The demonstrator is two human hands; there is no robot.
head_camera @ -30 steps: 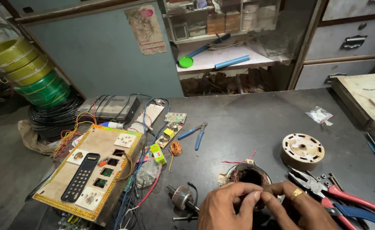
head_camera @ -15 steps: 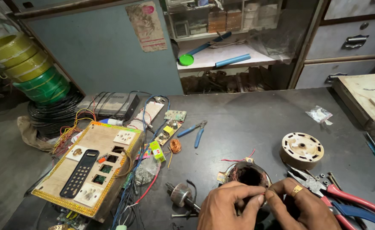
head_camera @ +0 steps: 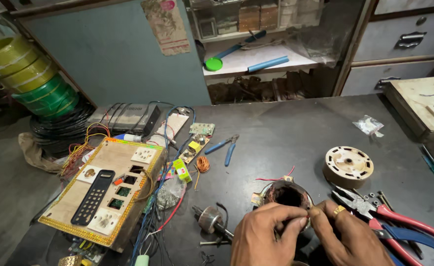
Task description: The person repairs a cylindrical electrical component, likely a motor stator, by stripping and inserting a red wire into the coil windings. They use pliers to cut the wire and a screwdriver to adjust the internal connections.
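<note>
Head view: your left hand [head_camera: 266, 236] and right hand [head_camera: 347, 239] meet at the near rim of the stator [head_camera: 287, 196], near centre on the dark bench [head_camera: 296, 133]. Both hands are narrowed, fingertips pinched at the rim; what they pinch is too small to tell. The rotor [head_camera: 211, 220] lies just left of the stator. The end cover [head_camera: 348, 166] sits to the far right. Red pliers [head_camera: 379, 216] lie right, beside your right hand

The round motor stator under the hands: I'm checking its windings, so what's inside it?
Inside the stator, coppery coil windings ring a dark hollow centre. The left hand and right hand cover its near rim, so that part stays hidden.
</note>
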